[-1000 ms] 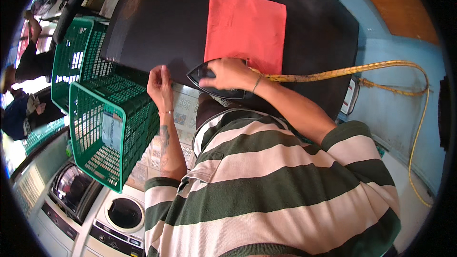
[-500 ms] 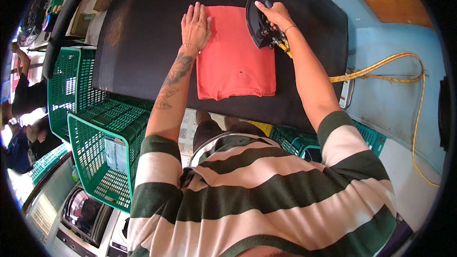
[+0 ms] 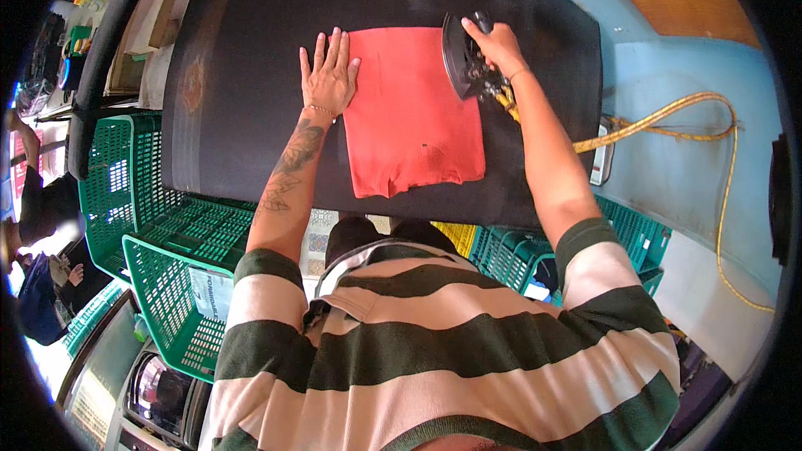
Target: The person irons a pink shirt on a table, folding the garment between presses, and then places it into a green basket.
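A folded coral-red T-shirt (image 3: 409,117) lies flat on a black padded ironing table (image 3: 251,83). At its upper left edge my left hand (image 3: 329,82) rests palm down with fingers stretched out, mostly on the black cover, the thumb at the cloth's edge. My right hand (image 3: 499,46) is closed around the handle of a black iron (image 3: 462,63), which stands over the shirt's upper right edge. A yellow hose and cord run from the iron's rear, partly hidden by my right forearm. Slight wrinkles show along the shirt's near edge.
Green plastic baskets (image 3: 180,301) stand at the left, and more green baskets (image 3: 614,238) sit under the table's right side. A looped yellow cord (image 3: 685,108) hangs by the blue wall. Another person's dark sleeve (image 3: 42,209) shows at the far left.
My left hand has shifted left, off most of the shirt. The shirt and iron appear lower in view, and the shirt's neckline shows less distinctly. My right hand keeps its grip on the iron.
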Action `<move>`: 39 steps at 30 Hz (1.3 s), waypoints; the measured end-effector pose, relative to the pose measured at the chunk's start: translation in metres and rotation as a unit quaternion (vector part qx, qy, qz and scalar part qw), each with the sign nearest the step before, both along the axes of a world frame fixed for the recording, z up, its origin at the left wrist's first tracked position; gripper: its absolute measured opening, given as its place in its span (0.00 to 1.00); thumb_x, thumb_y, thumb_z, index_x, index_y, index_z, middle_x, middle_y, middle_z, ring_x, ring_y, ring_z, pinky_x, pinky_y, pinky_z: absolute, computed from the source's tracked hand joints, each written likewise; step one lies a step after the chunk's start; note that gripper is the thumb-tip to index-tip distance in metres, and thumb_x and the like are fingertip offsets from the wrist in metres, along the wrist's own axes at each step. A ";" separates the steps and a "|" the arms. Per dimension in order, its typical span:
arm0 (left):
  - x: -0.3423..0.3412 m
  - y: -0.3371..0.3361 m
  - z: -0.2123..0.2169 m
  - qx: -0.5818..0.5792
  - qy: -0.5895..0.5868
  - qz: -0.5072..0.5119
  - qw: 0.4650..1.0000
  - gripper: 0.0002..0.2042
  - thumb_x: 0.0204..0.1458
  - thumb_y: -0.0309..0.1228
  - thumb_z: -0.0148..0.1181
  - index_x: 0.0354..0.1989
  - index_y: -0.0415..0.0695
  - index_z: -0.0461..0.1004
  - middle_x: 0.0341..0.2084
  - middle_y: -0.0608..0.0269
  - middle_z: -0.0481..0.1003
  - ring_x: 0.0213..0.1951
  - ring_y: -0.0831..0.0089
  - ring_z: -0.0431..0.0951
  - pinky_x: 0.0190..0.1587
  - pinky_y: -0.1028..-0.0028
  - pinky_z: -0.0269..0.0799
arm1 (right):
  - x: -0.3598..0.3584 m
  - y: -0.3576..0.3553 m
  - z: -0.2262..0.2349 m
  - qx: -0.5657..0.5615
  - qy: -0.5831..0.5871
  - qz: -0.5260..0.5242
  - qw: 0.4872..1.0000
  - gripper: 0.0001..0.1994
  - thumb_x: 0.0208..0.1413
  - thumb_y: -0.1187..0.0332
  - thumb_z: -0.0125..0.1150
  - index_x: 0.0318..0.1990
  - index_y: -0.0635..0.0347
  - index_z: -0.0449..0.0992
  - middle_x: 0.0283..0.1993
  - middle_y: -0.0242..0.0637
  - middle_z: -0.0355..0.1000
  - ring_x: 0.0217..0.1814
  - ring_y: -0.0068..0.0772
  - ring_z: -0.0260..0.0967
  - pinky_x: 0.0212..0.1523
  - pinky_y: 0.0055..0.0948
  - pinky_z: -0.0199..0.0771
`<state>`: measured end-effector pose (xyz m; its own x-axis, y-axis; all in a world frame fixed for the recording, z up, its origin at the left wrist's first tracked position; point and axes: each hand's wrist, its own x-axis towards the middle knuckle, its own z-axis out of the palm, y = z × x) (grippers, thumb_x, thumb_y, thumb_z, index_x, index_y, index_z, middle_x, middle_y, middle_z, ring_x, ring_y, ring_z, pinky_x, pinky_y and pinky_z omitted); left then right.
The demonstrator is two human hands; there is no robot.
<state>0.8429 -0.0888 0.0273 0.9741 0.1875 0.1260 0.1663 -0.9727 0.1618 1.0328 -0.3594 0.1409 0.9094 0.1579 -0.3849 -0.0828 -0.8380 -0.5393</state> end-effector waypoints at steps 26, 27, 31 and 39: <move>-0.189 -0.106 0.024 -0.079 0.023 0.065 0.995 0.33 0.65 0.45 0.48 0.74 0.39 0.52 0.74 0.42 0.49 0.75 0.46 0.46 0.73 0.43 0.36 | -0.208 -0.117 -0.013 -0.046 -0.024 0.074 0.996 0.35 0.54 0.34 0.60 0.41 0.66 0.80 0.38 0.60 0.78 0.44 0.62 0.78 0.45 0.51 0.78; -0.191 -0.102 0.026 -0.092 0.058 0.096 0.989 0.33 0.65 0.45 0.47 0.74 0.38 0.50 0.73 0.36 0.47 0.75 0.45 0.45 0.73 0.42 0.35 | -0.201 -0.123 -0.009 -0.041 -0.020 0.063 0.997 0.36 0.53 0.33 0.60 0.40 0.66 0.81 0.36 0.60 0.78 0.44 0.63 0.77 0.44 0.51 0.77; -0.194 -0.083 0.037 -0.210 -0.102 0.226 0.946 0.27 0.64 0.40 0.52 0.67 0.35 0.62 0.58 0.37 0.68 0.59 0.44 0.68 0.61 0.53 0.63 | -0.156 -0.165 0.017 0.010 -0.021 -0.080 0.997 0.38 0.51 0.32 0.61 0.39 0.69 0.80 0.33 0.56 0.79 0.37 0.54 0.81 0.41 0.49 0.78; -0.141 -0.098 0.026 -0.275 0.016 0.289 0.917 0.29 0.52 0.50 0.67 0.47 0.35 0.71 0.43 0.40 0.74 0.46 0.43 0.76 0.50 0.54 0.73 | -0.127 -0.177 -0.005 -0.110 -0.494 0.022 0.862 0.29 0.57 0.50 0.63 0.55 0.65 0.69 0.47 0.54 0.71 0.54 0.56 0.68 0.52 0.51 0.67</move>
<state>0.7016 -0.1871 0.0531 0.6939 0.6997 -0.1698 0.6413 -0.4934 0.5876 0.9060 -0.5362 0.1362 0.8060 0.2231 0.5482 0.3606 -0.9196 -0.1559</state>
